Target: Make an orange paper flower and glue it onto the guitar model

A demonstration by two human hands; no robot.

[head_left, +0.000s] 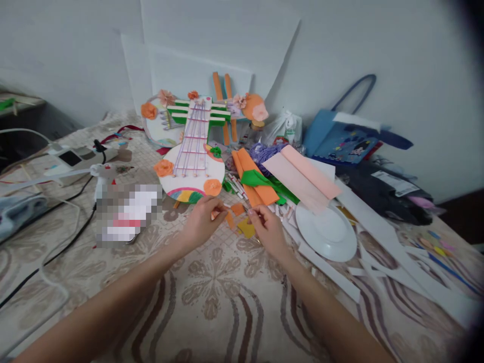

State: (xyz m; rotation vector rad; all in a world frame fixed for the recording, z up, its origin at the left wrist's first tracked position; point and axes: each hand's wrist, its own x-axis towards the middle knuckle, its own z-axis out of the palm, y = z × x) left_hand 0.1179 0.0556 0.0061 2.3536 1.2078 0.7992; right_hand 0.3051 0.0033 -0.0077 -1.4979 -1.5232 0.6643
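My left hand (204, 220) is closed in a pinch on a small orange paper piece (215, 215), which shows between the fingertips. To its right, my right hand (266, 229) is also pinched; whatever its fingertips hold is too small to make out. Between the hands lie orange paper scraps (237, 209) and a yellow paper scrap (246, 228) on the patterned tablecloth (215, 282). Just behind my left hand stands a white cardboard guitar (198, 136) with purple strings, green side pegs, orange paper flowers and a striped, coloured lower edge.
A hot glue gun (102, 179) and cables are at left, near a blurred-out object (128, 214). Folded orange crepe paper (255, 176), pink crepe paper (302, 176), a white plate (327, 232) and cardboard strips (333, 275) crowd the right. A blue bag (336, 136) stands behind.
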